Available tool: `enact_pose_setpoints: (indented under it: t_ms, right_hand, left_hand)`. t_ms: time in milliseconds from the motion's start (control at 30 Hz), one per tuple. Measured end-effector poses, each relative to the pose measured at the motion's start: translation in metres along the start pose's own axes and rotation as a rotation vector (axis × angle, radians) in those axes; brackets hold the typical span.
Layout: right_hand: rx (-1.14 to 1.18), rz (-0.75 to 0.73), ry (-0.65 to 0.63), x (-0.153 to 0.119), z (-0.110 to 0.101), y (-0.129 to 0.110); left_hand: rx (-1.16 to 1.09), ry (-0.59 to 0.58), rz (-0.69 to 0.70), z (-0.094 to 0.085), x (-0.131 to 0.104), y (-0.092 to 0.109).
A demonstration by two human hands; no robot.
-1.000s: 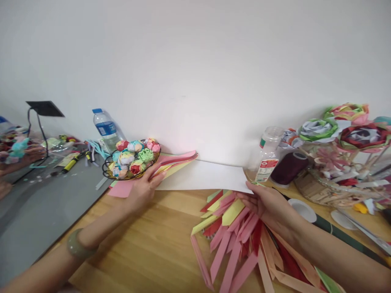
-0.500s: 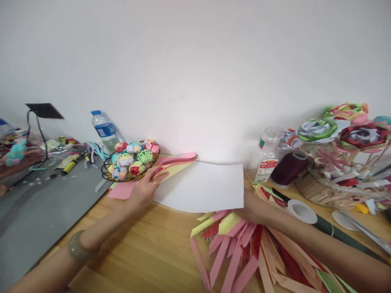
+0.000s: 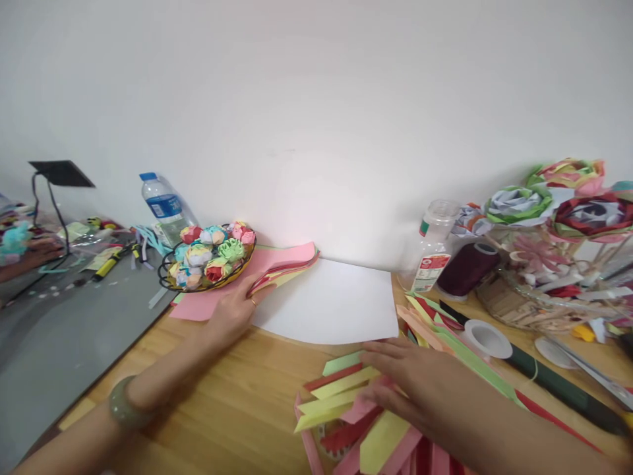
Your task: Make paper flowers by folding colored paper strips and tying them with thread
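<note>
My left hand [image 3: 236,311] is closed on the edge of a stack of coloured paper [image 3: 291,256], its layers pink, red and yellow and its right end lifted. A white sheet of paper [image 3: 326,303] lies partly under that stack, flat on the table. Over a heap of folded paper strips [image 3: 341,389] in yellow, pink, red and green is my right hand [image 3: 403,369]. Its fingers stretch out to the left, thumb apart, and the palm is hidden. A round pale-edged object [image 3: 329,442] shows partly beneath the strips.
A basket of paper flowers [image 3: 212,254] and a water bottle [image 3: 163,206] stand back left. To the right are a plastic jar [image 3: 435,247], thread spool [image 3: 469,270], tape roll [image 3: 487,340], scissors [image 3: 588,369] and larger paper flowers [image 3: 519,208]. Another person's hand [image 3: 42,254] is far left.
My right hand has drawn back from the white sheet's right end to above the strips, shifting them. The sheet now lies flatter. My left hand keeps its hold on the coloured stack.
</note>
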State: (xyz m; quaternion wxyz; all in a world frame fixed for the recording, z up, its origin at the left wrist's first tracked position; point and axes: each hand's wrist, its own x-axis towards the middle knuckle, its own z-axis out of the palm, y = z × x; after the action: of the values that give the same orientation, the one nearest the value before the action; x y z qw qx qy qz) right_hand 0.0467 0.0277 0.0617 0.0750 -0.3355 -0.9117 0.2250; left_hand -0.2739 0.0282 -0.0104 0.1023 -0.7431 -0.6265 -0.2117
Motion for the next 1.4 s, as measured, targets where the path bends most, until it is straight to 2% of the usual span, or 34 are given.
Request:
enact_pose_setpoints:
  t_ms: [67,100,167,200,267,300,333,400,500,567,633,767,833,967,1067,1400]
  right_hand:
    - [-0.027,0.034,0.026,0.002,-0.018,0.0]
    - [-0.035,0.064,0.109,0.004,-0.027,0.004]
    - [-0.113,0.157,0.377,0.01,-0.044,0.016]
    - [-0.188,0.197,0.567,0.014,-0.05,0.025]
    - [-0.384,0.18,0.865,0.023,-0.057,0.043]
    - [-0.459,0.141,0.958,0.027,-0.058,0.052]
    - [-0.506,0.12,0.988,0.032,-0.059,0.059]
    - [-0.552,0.123,0.975,0.04,-0.058,0.069]
    - [-0.545,0.178,0.976,0.051,-0.059,0.074]
    - [-0.524,0.224,1.016,0.058,-0.063,0.075]
    - [-0.5,0.264,1.025,0.065,-0.068,0.077]
    - [-0.37,0.337,0.967,0.076,-0.072,0.08]
    - [-0.307,0.375,0.959,0.078,-0.071,0.079]
    - [-0.256,0.398,0.966,0.074,-0.07,0.073]
    - [-0.238,0.356,0.969,0.067,-0.072,0.069]
    - [-0.233,0.189,1.004,0.036,-0.079,0.072]
  left_hand:
    - [-0.032,-0.033,-0.051,0.0,-0.001,0.004]
    - [-0.038,-0.06,-0.063,0.001,-0.002,0.005]
    - [-0.031,-0.127,-0.065,0.003,-0.005,0.008]
    - [-0.023,-0.153,-0.041,0.004,-0.007,0.009]
    - [-0.011,-0.166,0.105,0.006,-0.01,0.011]
    - [-0.014,-0.153,0.224,0.006,-0.011,0.014]
    - [-0.025,-0.13,0.351,0.005,-0.012,0.017]
    - [-0.08,-0.089,0.564,0.001,-0.011,0.027]
    - [-0.272,-0.125,0.634,-0.009,0.0,0.049]
    - [-0.39,-0.237,0.562,-0.011,0.014,0.068]
    - [-0.393,-0.343,0.468,-0.005,0.032,0.086]
    - [-0.235,-0.613,0.359,0.029,0.066,0.113]
    - [-0.157,-0.675,0.303,0.046,0.078,0.12]
    - [-0.145,-0.707,0.3,0.065,0.089,0.124]
    - [-0.157,-0.723,0.307,0.07,0.089,0.124]
    - [-0.126,-0.652,0.324,0.081,0.095,0.132]
